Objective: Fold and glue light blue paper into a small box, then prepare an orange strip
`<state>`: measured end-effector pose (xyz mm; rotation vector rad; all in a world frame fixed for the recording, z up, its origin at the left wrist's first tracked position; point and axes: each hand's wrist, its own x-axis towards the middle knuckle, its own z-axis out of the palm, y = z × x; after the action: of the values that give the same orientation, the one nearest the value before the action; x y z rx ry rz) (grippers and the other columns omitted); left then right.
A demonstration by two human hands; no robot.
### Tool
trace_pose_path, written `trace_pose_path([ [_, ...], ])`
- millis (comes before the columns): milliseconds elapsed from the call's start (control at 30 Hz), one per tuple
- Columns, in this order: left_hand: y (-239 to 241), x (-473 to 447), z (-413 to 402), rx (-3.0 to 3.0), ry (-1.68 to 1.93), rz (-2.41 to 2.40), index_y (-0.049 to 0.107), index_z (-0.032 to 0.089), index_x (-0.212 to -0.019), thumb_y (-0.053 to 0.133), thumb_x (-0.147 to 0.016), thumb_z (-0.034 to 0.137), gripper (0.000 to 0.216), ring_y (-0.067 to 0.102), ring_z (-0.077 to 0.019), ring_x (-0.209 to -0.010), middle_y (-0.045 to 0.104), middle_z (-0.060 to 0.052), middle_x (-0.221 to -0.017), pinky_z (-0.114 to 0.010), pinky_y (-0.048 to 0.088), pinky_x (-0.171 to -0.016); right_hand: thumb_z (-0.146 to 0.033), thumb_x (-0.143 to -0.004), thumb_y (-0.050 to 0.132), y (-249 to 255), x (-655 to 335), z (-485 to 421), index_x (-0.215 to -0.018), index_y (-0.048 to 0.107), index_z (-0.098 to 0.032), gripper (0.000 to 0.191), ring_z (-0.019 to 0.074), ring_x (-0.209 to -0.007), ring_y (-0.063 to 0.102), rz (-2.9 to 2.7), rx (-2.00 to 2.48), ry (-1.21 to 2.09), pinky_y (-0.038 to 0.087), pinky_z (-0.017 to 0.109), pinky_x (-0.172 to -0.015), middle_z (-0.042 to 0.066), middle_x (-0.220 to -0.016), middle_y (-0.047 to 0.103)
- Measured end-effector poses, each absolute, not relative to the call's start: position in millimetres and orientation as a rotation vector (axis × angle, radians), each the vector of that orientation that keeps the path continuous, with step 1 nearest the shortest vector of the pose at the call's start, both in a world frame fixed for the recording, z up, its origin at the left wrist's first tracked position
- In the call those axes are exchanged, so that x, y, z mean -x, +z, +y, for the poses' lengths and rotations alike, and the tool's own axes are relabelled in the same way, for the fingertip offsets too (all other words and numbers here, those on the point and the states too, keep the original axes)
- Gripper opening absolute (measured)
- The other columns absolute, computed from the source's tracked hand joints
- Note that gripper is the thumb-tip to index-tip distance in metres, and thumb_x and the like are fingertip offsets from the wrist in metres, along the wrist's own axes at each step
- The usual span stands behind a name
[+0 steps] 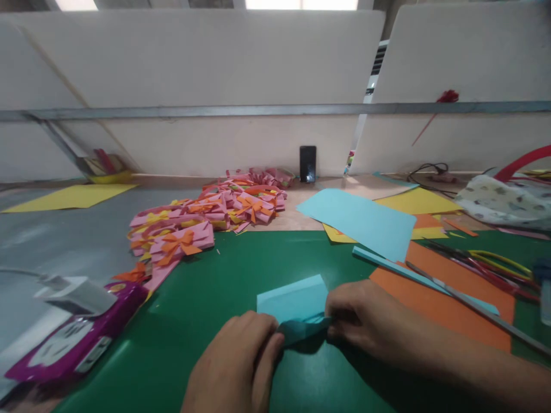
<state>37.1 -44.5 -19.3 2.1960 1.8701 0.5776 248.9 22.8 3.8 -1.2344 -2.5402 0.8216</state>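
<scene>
A small piece of light blue paper (293,298) lies on the green mat, with its near edge folded up and in shadow. My left hand (241,355) pinches the near left corner between thumb and fingers. At the near right corner my right hand (359,315) is closed on the same paper, thumb below and fingers above. A crease line runs along the far edge of the sheet. Parts of the near corners are hidden under my fingers.
Pink paper bags with orange bows (181,244) are piled back left. A purple packet (86,338) carries a white charger (77,295). Right of my hands lie a blue sheet (359,218), a blue strip (400,268), orange paper (443,307), a metal ruler (473,304) and scissors (499,267). A phone (307,164) leans behind.
</scene>
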Motion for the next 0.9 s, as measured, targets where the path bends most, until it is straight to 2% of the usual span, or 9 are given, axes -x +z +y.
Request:
trace_pose_path([
  [100, -14, -41, -43, -2.121, 0.545, 1.885, 0.057, 0.023, -0.074, 0.043, -0.086, 0.033, 0.021, 0.056, -0.0189, -0.072, 0.061, -0.001, -0.075, -0.03, 0.041, -0.064, -0.031, -0.08, 0.057, 12, -248, 23, -0.072, 0.061, -0.018, 0.016, 0.0095, -0.059, 0.049, -2.489, 1.209, 1.057, 0.031, 0.019, -0.051, -0.003, -0.064, 0.058],
  [167, -11, -42, -43, -2.096, 0.527, 1.904, 0.056, 0.023, -0.074, 0.042, -0.086, 0.032, 0.021, 0.056, -0.0197, -0.074, 0.061, -0.002, -0.076, -0.031, 0.04, -0.066, -0.034, -0.082, 0.054, 16, -247, 24, -0.069, 0.061, -0.017, 0.023, 0.0092, -0.057, 0.046, -2.481, 1.212, 1.083, 0.029, 0.019, -0.048, -0.004, -0.061, 0.056],
  [300, -6, -44, -42, -2.049, 0.51, 1.89, 0.054, 0.021, -0.072, 0.038, -0.087, 0.032, 0.024, 0.054, -0.019, -0.075, 0.058, -0.001, -0.075, -0.031, 0.038, -0.067, -0.034, -0.081, 0.052, 17, -244, 23, -0.06, 0.056, -0.016, 0.028, 0.0088, -0.053, 0.041, -2.53, 1.262, 0.906, 0.025, 0.021, -0.046, -0.004, -0.054, 0.048],
  [467, -3, -47, -42, -2.037, 0.524, 1.899, 0.049, 0.02, -0.064, 0.035, -0.089, 0.036, 0.033, 0.052, -0.0171, -0.071, 0.052, -0.001, -0.07, -0.028, 0.036, -0.065, -0.034, -0.081, 0.05, 12, -245, 21, -0.058, 0.052, -0.016, 0.03, 0.0084, -0.052, 0.039, -2.544, 1.254, 0.775, 0.023, 0.021, -0.047, -0.004, -0.053, 0.045],
  [733, -5, -50, -45, -2.107, 0.47, 1.978, 0.05, 0.02, -0.065, 0.037, -0.088, 0.035, 0.03, 0.051, -0.0181, -0.073, 0.052, -0.001, -0.072, -0.028, 0.035, -0.065, -0.035, -0.081, 0.051, 8, -243, 22, -0.059, 0.057, -0.016, 0.029, 0.0091, -0.052, 0.044, -2.577, 1.287, 0.612, 0.022, 0.023, -0.048, -0.001, -0.057, 0.057],
  [900, -8, -48, -45, -2.129, 0.477, 1.993, 0.052, 0.02, -0.066, 0.039, -0.087, 0.038, 0.031, 0.052, -0.0181, -0.073, 0.053, -0.001, -0.071, -0.029, 0.034, -0.065, -0.032, -0.078, 0.053, 8, -239, 21, -0.058, 0.056, -0.017, 0.026, 0.0089, -0.05, 0.043, -2.592, 1.355, 0.515, 0.021, 0.023, -0.047, 0.0, -0.055, 0.058],
])
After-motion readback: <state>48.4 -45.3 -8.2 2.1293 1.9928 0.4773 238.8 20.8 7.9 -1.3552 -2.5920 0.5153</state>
